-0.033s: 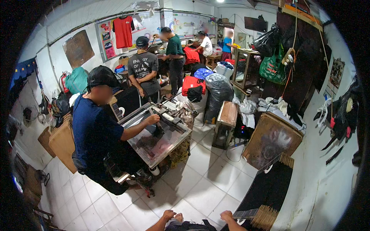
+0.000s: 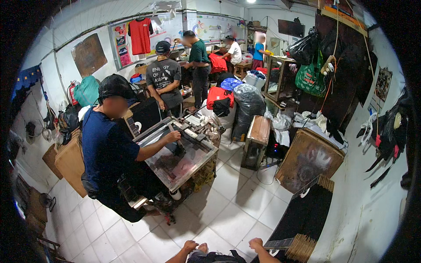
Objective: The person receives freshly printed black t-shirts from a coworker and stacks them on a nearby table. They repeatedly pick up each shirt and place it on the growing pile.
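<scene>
At the lower edge my left hand (image 2: 190, 246) hangs with loosely bent fingers, nothing visible in it. A bare foot (image 2: 203, 247) shows just beside it. My right hand (image 2: 255, 243) is held out to the right, its fingers also loosely bent and holding nothing I can see. Dark clothing (image 2: 217, 257) lies between my forearms. Closest to my right hand is a stack of long black boards (image 2: 302, 217) with wooden edges. Ahead on the left, a seated person in a blue shirt (image 2: 107, 136) grips a squeegee (image 2: 179, 148) over a framed printing screen (image 2: 197, 168).
White floor tiles (image 2: 226, 215) stretch ahead. A wooden-topped box (image 2: 255, 142) and a leaning brown board (image 2: 309, 160) stand at the right. Behind are stuffed black bags (image 2: 249, 107), and several people work at the far tables. A small fan (image 2: 47, 200) sits far left.
</scene>
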A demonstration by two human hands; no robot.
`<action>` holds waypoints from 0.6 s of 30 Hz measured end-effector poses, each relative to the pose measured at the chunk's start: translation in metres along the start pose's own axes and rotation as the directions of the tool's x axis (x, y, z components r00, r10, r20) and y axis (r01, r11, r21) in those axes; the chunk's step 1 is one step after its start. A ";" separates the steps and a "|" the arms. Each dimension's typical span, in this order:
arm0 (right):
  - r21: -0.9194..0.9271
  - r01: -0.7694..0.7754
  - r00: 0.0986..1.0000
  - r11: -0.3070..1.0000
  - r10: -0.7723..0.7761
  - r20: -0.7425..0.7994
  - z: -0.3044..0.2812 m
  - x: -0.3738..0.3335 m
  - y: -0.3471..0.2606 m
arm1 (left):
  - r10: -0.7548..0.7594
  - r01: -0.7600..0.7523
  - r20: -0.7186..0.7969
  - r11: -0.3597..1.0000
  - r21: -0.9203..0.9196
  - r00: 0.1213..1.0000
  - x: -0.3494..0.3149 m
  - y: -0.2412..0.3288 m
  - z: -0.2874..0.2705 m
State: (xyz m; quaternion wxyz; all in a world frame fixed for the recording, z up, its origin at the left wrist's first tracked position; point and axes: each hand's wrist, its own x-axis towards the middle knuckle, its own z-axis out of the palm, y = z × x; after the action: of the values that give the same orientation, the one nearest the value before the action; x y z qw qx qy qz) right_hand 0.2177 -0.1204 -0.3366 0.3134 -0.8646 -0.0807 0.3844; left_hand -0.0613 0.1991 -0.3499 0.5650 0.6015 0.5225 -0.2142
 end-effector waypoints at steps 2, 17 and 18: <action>0.540 -0.058 0.998 0.839 0.070 -0.003 0.010 -0.003 -0.038 | 0.373 -0.429 0.267 0.470 0.772 0.889 -0.007 -0.021 -0.022; -0.366 0.313 0.947 0.877 -0.318 0.047 0.064 0.014 0.203 | 0.181 -0.408 0.366 0.370 0.835 0.913 0.008 -0.066 -0.015; -0.327 0.305 0.950 0.894 -0.310 0.037 0.063 0.009 0.205 | 0.211 -0.408 0.350 0.406 0.818 0.913 0.010 -0.058 -0.015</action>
State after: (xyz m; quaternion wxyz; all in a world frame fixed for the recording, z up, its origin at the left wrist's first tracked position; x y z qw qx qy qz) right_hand 0.1576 -0.2487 -0.4979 0.2220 -0.8840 -0.2767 0.3044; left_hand -0.1132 0.2062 -0.3807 0.2525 0.8669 0.1597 -0.3990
